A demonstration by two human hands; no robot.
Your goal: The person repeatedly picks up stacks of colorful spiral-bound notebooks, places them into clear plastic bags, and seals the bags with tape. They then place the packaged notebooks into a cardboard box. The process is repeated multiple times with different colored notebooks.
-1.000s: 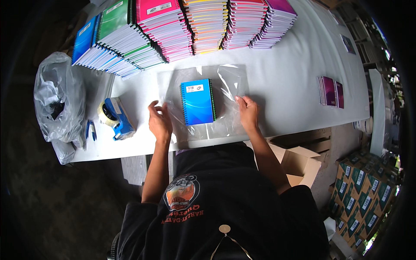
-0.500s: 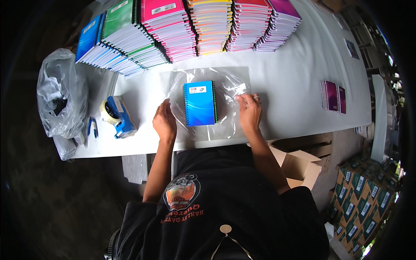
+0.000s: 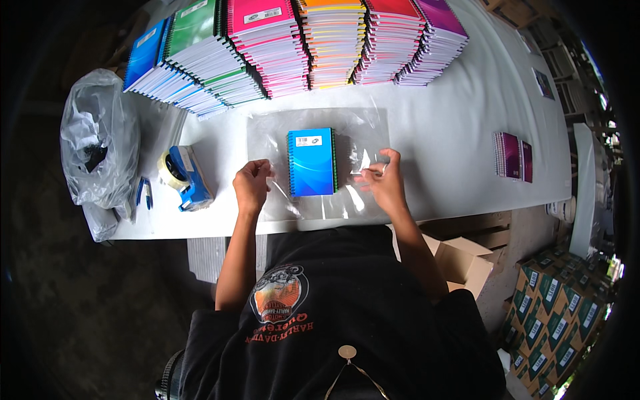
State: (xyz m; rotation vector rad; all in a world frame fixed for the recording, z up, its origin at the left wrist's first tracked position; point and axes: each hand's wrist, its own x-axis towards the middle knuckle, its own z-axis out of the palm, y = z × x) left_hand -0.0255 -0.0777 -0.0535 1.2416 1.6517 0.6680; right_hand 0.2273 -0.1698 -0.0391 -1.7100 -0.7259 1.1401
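A blue spiral-bound notebook point(image 3: 312, 170) lies on a sheet of clear plastic film point(image 3: 270, 127), with another spiral binding, green, just showing along its right side. My left hand point(image 3: 251, 188) is at the film's left edge, its fingertips pinched together on the plastic. On the other side my right hand point(image 3: 388, 183) pinches the film between thumb and fingers, one finger raised. Neither hand touches the notebook.
Tall stacks of coloured notebooks point(image 3: 267, 50) line the table's point(image 3: 460, 147) far side. A blue tape dispenser point(image 3: 191, 177), a blue pen-like tool point(image 3: 145, 193) and a plastic bag point(image 3: 100, 147) are on the left. Purple notebooks point(image 3: 510, 157) lie right; an open carton point(image 3: 460, 260) stands below.
The film has settled flatter around the notebook. My right hand has shifted slightly inward and down, and one finger has lifted; my left fingers have drawn together.
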